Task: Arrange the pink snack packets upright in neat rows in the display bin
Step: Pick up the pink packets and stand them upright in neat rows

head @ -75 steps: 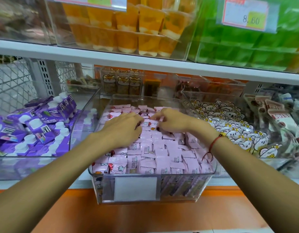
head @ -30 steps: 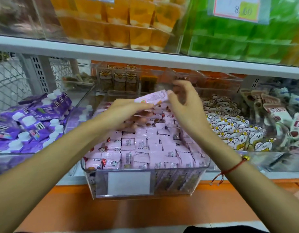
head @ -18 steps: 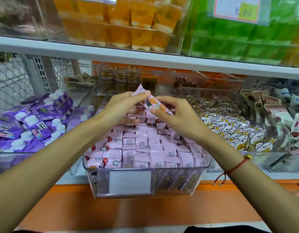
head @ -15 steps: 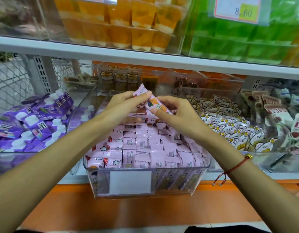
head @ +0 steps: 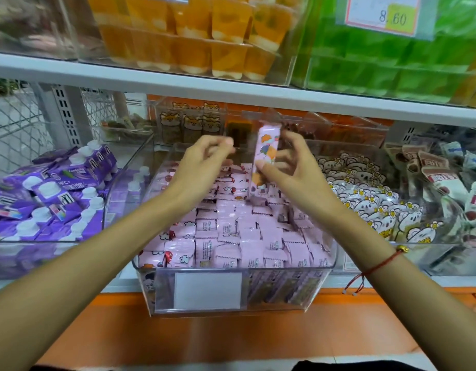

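A clear display bin (head: pixel 231 293) on the shelf in front of me is packed with several rows of pink snack packets (head: pixel 247 236) standing upright. My right hand (head: pixel 290 172) pinches one long pink packet (head: pixel 266 156) between thumb and fingers and holds it upright above the back of the bin. My left hand (head: pixel 202 164) hovers just left of that packet with its fingers loosely curled, apart from it and holding nothing.
A bin of purple pouches (head: pixel 52 194) stands to the left, a bin of white cartoon packets (head: pixel 373 204) to the right. The upper shelf edge (head: pixel 231 89) runs close above the hands, with orange and green goods on it. An orange ledge (head: pixel 231 338) lies below.
Both hands lifted one packet out of the bin and held it tilted between them. Now my left hand has let go, and my right hand alone holds it turned upright.
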Demonstrator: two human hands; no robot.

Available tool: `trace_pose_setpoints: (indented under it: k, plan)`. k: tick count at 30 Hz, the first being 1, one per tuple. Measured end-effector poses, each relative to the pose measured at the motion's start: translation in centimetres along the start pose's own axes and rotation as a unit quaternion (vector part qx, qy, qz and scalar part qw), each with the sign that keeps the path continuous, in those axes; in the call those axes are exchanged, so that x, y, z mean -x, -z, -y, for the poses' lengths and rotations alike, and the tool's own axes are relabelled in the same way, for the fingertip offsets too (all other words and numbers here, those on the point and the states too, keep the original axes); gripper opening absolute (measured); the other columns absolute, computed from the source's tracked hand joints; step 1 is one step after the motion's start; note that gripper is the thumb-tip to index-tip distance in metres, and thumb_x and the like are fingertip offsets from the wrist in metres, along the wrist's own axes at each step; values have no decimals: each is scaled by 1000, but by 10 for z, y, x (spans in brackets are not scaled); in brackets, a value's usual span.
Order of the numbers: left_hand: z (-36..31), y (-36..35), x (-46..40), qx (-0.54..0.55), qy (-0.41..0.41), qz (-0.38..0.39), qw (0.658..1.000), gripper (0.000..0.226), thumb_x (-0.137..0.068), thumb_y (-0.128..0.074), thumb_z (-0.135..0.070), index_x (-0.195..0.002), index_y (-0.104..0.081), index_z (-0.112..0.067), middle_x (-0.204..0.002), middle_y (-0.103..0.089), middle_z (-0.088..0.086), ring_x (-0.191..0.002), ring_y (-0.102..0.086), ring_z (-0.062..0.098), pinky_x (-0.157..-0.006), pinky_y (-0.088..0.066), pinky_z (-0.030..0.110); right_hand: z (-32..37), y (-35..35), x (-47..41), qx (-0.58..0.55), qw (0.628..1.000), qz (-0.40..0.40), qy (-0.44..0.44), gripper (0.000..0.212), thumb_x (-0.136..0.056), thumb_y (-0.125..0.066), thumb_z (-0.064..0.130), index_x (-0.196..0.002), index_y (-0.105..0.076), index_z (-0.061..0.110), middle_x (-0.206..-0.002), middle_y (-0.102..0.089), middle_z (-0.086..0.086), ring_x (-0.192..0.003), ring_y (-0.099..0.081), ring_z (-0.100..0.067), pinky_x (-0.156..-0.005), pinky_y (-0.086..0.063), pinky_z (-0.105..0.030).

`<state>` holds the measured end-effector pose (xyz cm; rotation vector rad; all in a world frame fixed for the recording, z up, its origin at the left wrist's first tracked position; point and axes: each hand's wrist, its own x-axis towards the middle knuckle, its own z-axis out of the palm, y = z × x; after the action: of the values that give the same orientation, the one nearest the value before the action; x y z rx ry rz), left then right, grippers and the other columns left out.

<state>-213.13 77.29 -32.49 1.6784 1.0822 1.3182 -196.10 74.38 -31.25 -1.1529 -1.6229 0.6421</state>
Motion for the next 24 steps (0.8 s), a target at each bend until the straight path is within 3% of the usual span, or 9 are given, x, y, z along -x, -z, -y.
trace_pose_setpoints:
  k: [2, 4, 7, 9, 12, 18, 22, 24]
  plan:
    - [11, 2, 0, -148, -28, 56, 987, 27, -97, -48, -23, -124, -51, -27, -124, -58, -2, -105, -61, 17, -93, -50, 43, -1, 6, -6, -5, 999, -36, -35, 62, -90, -62, 18, -138, -23, 14, -99, -64, -9, -75, -65, -13, -67, -54, -32]
    - [22, 3, 1, -293, -30, 151, 944, 36, -98, -45, -23, -134, -46, -28, -128, -55, 4, -104, -60, 24, -85, -51, 39, -4, 11, -11, 0, 996, -62, -62, 64, -90, -62, 17, -135, -17, 12, -92, -63, -7, -79, -68, -20, -67, -57, -37]
    - [31, 3, 1, -447, -46, 217, 866, 41, -101, -33, -32, -140, -42, -25, -145, -43, -2, -127, -43, 22, -100, -39, 37, -8, 13, -17, 43, 993, -79, -81, 49, -91, -60, 16, -123, -23, 16, -97, -63, -16, -86, -67, -31, -54, -52, -28]
    - [29, 3, 1, -476, -46, 222, 849, 42, -102, -27, -34, -140, -42, -24, -149, -38, -5, -133, -36, 19, -107, -32, 37, -10, 9, -22, 98, 987, -93, -92, 40, -92, -59, 17, -114, -25, 13, -106, -60, -24, -89, -63, -31, -60, -51, -36]
    - [26, 1, 3, -490, -42, 221, 842, 44, -102, -25, -35, -141, -42, -23, -150, -36, -5, -134, -35, 19, -109, -31, 36, -12, -2, -28, 192, 975, -59, -100, 49, -92, -57, 16, -127, -23, 5, -121, -53, -23, -106, -57, -37, -90, -47, -52]
    - [26, 4, 2, -492, -47, 218, 841, 43, -102, -27, -36, -139, -43, -26, -148, -39, -7, -132, -38, 17, -108, -30, 38, -11, -6, -39, 325, 942, 50, -70, 43, -84, -68, 17, -115, -39, 13, -101, -62, -15, -90, -61, -32, -83, -51, -49]
    - [28, 5, 1, -490, -49, 214, 844, 42, -101, -29, -38, -139, -44, -27, -147, -39, -8, -132, -37, 17, -108, -29, 36, -17, 1, -42, 406, 903, 123, -69, 34, -78, -76, 20, -111, -65, 18, -120, -61, -10, -102, -60, -27, -93, -48, -40]
    - [28, 6, 0, -490, -47, 217, 843, 42, -101, -29, -39, -139, -43, -28, -147, -39, -8, -132, -37, 17, -108, -29, 37, -23, -2, -39, 404, 903, 128, -73, 36, -81, -74, 20, -117, -67, 18, -119, -65, -9, -101, -61, -25, -93, -49, -36]
